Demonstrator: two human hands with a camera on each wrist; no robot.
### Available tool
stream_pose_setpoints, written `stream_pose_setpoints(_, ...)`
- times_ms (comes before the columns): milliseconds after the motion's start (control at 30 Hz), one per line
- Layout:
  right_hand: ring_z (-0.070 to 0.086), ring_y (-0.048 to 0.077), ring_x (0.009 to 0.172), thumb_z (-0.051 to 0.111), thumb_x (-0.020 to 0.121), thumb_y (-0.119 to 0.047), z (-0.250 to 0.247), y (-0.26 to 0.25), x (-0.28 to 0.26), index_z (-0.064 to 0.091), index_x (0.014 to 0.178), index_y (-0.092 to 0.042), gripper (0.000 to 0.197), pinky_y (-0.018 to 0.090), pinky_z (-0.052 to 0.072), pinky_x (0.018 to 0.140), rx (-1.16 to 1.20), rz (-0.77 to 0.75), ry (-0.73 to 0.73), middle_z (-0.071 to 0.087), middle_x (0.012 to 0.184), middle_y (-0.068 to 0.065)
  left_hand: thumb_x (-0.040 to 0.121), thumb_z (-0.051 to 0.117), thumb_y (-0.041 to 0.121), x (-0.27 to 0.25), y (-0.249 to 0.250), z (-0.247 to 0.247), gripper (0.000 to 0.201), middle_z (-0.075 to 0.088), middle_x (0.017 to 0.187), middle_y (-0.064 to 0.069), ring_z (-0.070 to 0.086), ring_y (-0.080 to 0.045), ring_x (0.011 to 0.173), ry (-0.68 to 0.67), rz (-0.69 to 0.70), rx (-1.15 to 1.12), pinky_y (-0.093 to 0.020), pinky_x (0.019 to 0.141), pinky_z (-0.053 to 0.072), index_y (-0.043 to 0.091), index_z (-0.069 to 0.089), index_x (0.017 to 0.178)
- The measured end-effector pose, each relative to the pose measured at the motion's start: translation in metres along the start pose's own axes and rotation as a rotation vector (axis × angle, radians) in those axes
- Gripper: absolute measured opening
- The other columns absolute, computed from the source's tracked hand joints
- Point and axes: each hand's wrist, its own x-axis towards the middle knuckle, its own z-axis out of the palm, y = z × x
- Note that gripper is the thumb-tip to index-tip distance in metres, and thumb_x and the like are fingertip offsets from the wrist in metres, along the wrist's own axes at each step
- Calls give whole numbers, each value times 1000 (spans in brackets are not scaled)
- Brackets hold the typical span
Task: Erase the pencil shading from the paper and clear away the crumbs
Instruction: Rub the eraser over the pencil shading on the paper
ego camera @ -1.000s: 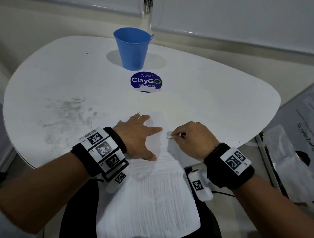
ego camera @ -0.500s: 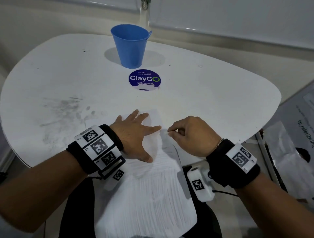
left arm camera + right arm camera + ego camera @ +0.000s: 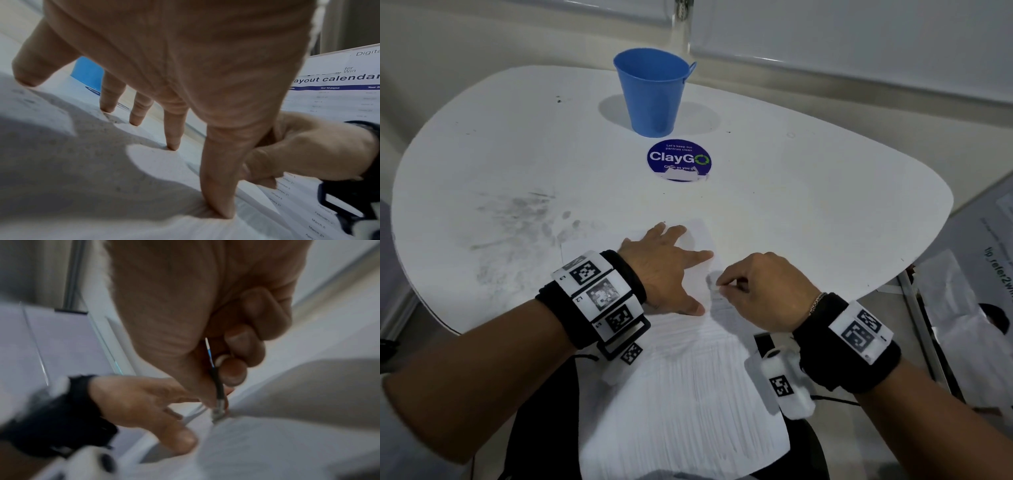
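1. The right hand (image 3: 760,294) pinches a small eraser (image 3: 219,414) between thumb and curled fingers, with a thin dark shaft running up into the hand, so it may be a pencil-end eraser; blur keeps that uncertain. The tip sits on the paper (image 3: 688,394), low and steep, which would put pressure straight into the graphite.

2. The left hand (image 3: 671,274) lies flat and spread just beside the pinch, fingers straight, gripping nothing. Its index finger and thumb bracket the rubbed spot, probably so the sheet cannot buckle or slide under the strokes.

3. The pencil shading (image 3: 709,404) runs as faint vertical strokes on the stretch of sheet nearer the person than the pinch, overhanging the table (image 3: 825,212) edge. That part looks untouched, so erasing seems at an early stage.

4. No crumbs can be made out at this sharpness.

5. A blue bucket (image 3: 654,92) stands well beyond both hands, past a round ClayGo sticker (image 3: 679,158); it is likely meant for the crumbs.

6. Grey smudges (image 3: 517,219) mark the tabletop out past the left hand.
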Motion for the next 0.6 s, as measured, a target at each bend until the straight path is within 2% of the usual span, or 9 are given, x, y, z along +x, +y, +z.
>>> stream_pose_setpoints(67,52,4,59,60,94,-28,-1,-4,-3,77,98,-31,18,27,48,68,12,-24,-60,58,60,-20,79,60,79,0,0,1,95,-12,168,6,-17,-22,154,1,-1,5,-61,121,16,58,4,154)
stream_pose_setpoints(100,56,5,64,60,94,-28,-2,-3,-1,77,99,-31,18,28,49,70,4,-2,-38,62,66,-20,80,60,78,0,0,1,95,-12,168,6,-16,-22,154,3,-3,7,-60,121,16,58,4,153)
stream_pose_setpoints(167,64,16,83,58,95,-28,-5,3,4,76,103,-30,20,32,52,78,-13,76,63,72,87,-12,80,60,77,-1,0,1,94,-11,168,6,-16,-22,154,6,-5,1,-59,121,16,58,4,153)
stream_pose_setpoints(200,65,20,88,57,95,-28,-5,4,5,76,103,-30,21,33,52,80,-28,102,97,73,92,-9,80,61,77,-1,0,1,94,-11,168,6,-16,-22,154,7,-6,-5,-59,121,16,58,5,153)
stream_pose_setpoints(267,64,20,86,56,94,-27,-3,1,3,76,101,-29,21,34,53,78,-50,76,64,73,89,-8,80,61,76,-2,0,1,94,-11,168,7,-17,-21,154,6,-4,-12,-58,121,15,58,5,153)
stream_pose_setpoints(367,61,16,75,57,93,-25,-3,-5,-2,77,97,-29,21,32,53,73,-32,12,-45,67,75,-11,80,62,76,-3,0,1,95,-11,168,7,-16,-21,154,7,-1,-13,-59,120,15,57,5,154)
stream_pose_setpoints(500,64,19,90,58,94,-27,-8,5,4,76,101,-30,20,32,52,82,-50,100,73,73,94,-10,80,62,76,-2,0,0,95,-11,168,8,-16,-21,154,5,-8,-16,-58,121,15,58,5,154)
stream_pose_setpoints(533,64,19,89,58,94,-27,-8,6,4,76,101,-29,20,32,52,81,-49,92,61,73,93,-10,80,62,76,-2,0,0,95,-12,168,8,-17,-20,154,3,-9,-17,-58,121,15,58,5,154)
stream_pose_setpoints(600,62,16,82,59,93,-26,-7,5,3,77,98,-29,19,31,52,79,-42,59,-12,68,80,-15,80,62,76,-2,0,1,95,-12,168,8,-17,-20,154,6,-10,-17,-58,121,15,58,5,153)
